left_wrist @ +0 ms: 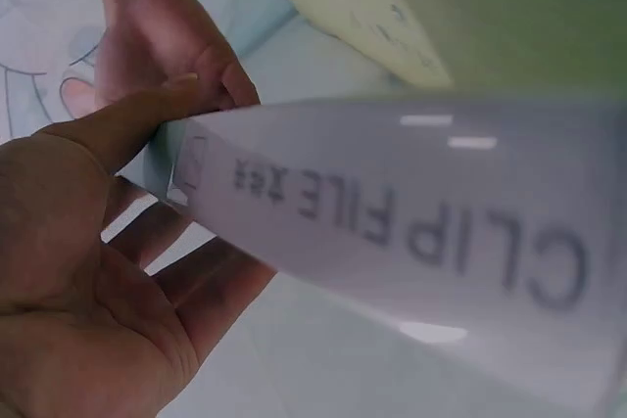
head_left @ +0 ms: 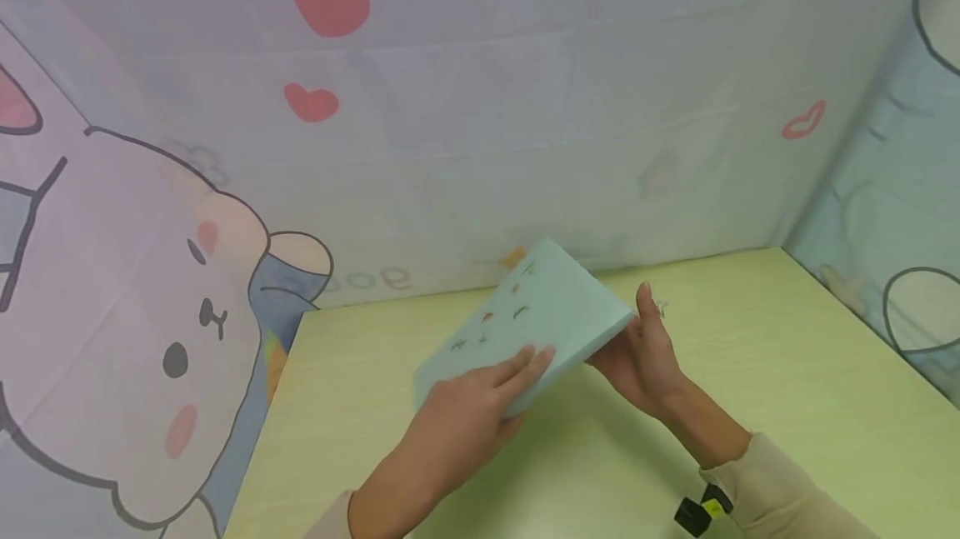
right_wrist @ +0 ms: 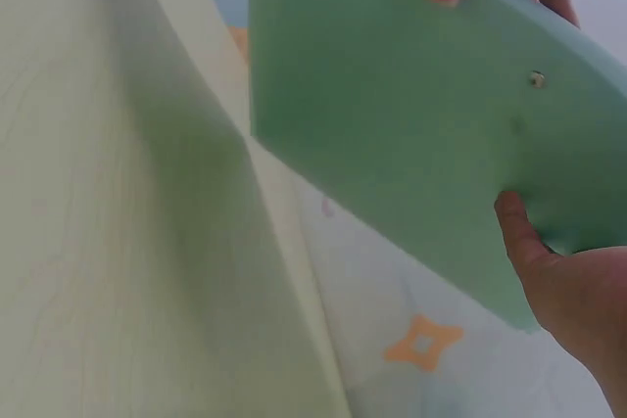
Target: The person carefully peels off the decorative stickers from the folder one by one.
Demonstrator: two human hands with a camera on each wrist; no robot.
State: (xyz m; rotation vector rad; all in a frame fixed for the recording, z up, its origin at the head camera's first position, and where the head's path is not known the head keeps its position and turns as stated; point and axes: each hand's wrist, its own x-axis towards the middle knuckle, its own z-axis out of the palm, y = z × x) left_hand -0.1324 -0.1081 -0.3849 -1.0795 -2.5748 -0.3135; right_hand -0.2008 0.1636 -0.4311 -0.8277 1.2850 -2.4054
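A pale green clip file (head_left: 581, 297) hangs tilted above the table, small leaf-like prints on its upper cover. My left hand (head_left: 465, 410) grips its spine side, fingers spread on the printed cover and thumb on the other face. In the left wrist view, the white spine label (left_wrist: 362, 222) reads "CLIP FILE" in reversed letters. My right hand (head_left: 648, 364) is at the lower right corner, its thumb upright and its other fingers partly hidden under the file. From the right wrist, one extended finger (right_wrist: 519, 227) presses the plain back cover (right_wrist: 382, 95), which has two small rivets.
A light yellow-green table (head_left: 750, 356) lies below the file. Printed cloth walls (head_left: 480, 147) with hearts and a cartoon animal enclose its back and sides. A small black and yellow object (head_left: 693, 516) sits beside the right sleeve.
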